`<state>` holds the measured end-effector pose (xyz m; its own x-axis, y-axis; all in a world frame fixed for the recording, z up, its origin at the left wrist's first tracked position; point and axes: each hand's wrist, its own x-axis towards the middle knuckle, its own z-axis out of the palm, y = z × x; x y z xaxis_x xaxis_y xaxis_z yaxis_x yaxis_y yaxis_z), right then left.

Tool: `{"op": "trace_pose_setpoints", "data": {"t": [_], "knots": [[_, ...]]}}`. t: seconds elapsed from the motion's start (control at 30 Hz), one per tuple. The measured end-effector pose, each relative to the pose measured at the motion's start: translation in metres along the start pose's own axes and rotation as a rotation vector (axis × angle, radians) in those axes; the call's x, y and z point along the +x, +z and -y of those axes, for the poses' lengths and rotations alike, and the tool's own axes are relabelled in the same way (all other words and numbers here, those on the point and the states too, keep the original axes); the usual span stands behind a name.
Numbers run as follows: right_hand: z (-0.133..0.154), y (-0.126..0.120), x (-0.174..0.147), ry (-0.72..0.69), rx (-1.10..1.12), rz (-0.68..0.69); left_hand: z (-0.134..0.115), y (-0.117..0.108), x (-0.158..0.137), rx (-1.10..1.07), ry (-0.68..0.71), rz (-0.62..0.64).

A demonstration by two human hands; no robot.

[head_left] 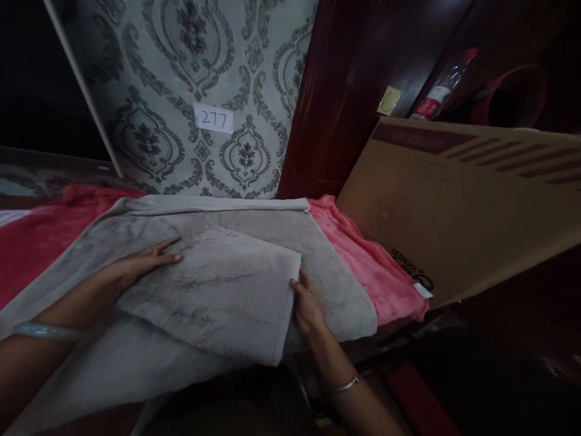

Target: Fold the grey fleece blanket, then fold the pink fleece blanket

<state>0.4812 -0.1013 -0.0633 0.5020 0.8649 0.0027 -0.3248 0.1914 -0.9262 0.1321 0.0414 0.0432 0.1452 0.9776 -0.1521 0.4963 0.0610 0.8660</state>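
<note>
A folded grey towel [222, 290] lies at a slant on a larger grey plush cloth [336, 284]. My left hand [140, 263] rests at the towel's left side, fingers stretched forward and slightly apart over the fabric. At the towel's right edge, my right hand [310, 303] pinches the pale hem between thumb and fingers. The larger cloth has a rolled or folded strip along its far side. Beneath it, a pink-red plush cloth [381, 266] shows on both sides.
A big cardboard box [463, 206] stands at the right, with a plastic bottle [440, 94] on top. Behind are patterned wallpaper [245, 154] with a paper label [213, 118] reading 277, and a dark red wooden panel [336, 91]. A dark screen-like panel [40, 91] stands at the left.
</note>
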Motion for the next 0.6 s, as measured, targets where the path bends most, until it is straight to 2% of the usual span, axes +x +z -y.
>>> {"op": "trace_pose_setpoints", "data": {"t": [0.2, 0.33, 0.47, 0.53, 0.6], "knots": [[0.018, 0.009, -0.002, 0.081, -0.002, 0.07, -0.013, 0.006, -0.017, -0.245, -0.065, 0.082], [0.055, 0.022, 0.021, 0.084, -0.134, 0.146, -0.043, 0.006, -0.034, -0.282, 0.088, -0.027], [0.102, 0.036, 0.057, -0.027, -0.195, 0.211, -0.074, -0.007, -0.052, -0.323, 0.225, -0.125], [0.113, 0.042, 0.074, -0.095, -0.206, 0.247, -0.077, -0.012, -0.055, -0.371, 0.253, -0.182], [0.109, 0.045, 0.086, -0.113, -0.218, 0.243, -0.064, -0.012, -0.052, -0.389, 0.217, -0.208]]}}
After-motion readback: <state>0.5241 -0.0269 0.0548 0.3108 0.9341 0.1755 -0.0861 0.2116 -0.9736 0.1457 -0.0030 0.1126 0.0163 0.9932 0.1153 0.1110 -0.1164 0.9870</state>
